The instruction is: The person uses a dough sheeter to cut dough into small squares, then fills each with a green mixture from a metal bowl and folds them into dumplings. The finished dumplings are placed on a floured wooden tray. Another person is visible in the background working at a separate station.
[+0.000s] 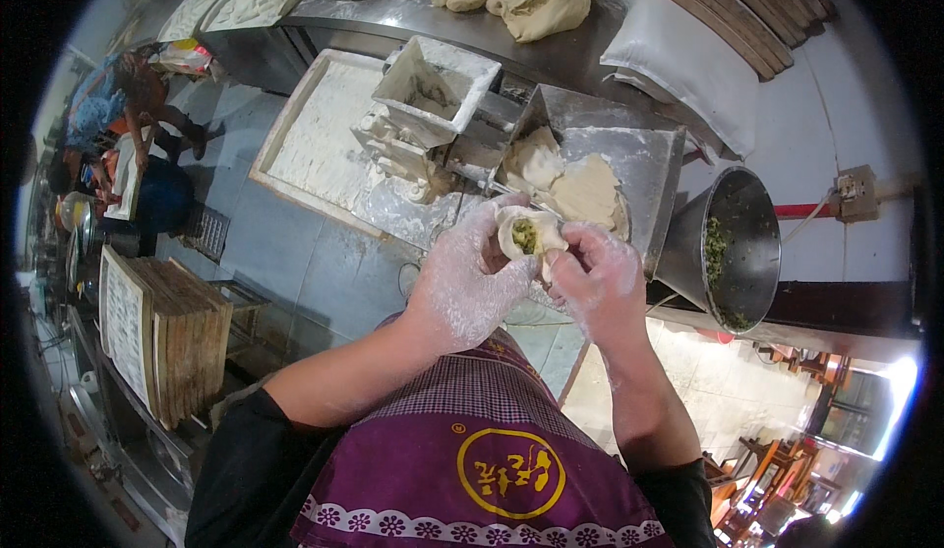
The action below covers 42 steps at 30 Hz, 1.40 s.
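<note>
Both floured hands hold a dumpling in front of my chest, its pale dough wrapper partly open around chopped green filling. My left hand supports it from the left, with fingers curled behind it and the thumb along its lower side. On the other side, my right hand pinches the wrapper's edge between thumb and fingers. Just beyond the hands, flattened dough sheets lie in a metal tray of a flour-dusted machine, whose square hopper stands to the left.
A cone-shaped steel hopper with green filling is at the right. Large dough lumps sit on the far counter. A floured tray lies left of the machine. Stacked wooden trays stand at left, and another person is farther back.
</note>
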Available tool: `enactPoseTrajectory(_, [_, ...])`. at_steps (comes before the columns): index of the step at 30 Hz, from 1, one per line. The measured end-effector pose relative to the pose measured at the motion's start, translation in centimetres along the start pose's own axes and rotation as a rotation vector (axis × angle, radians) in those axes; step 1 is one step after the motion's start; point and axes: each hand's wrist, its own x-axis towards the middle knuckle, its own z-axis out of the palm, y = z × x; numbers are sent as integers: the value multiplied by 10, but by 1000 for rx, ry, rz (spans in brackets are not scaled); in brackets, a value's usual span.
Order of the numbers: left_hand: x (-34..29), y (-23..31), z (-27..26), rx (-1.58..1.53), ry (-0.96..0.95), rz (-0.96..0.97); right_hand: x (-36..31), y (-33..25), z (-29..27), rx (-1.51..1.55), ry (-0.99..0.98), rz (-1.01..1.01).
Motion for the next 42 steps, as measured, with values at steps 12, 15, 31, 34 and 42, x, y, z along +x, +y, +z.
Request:
enactPoseTrajectory(12, [0,-2,5,-156,26,103,-3,-7,2,69,25,21])
enactPoseTrajectory(15, [2,3,5,-74,13,-11,-2,-3,4,83,52,-13])
enactPoseTrajectory(31, [13,-4,-1,-722,-143,-85,8,-6,-26,346,159,44])
enactPoseTrajectory(34, [18,0,4,-577,-65,-155,15,-24,-39,52,82,-61])
enactPoseTrajectory(42, [35,6,53,-163,-134,-224,11,-36,-91,-360,-132,-74])
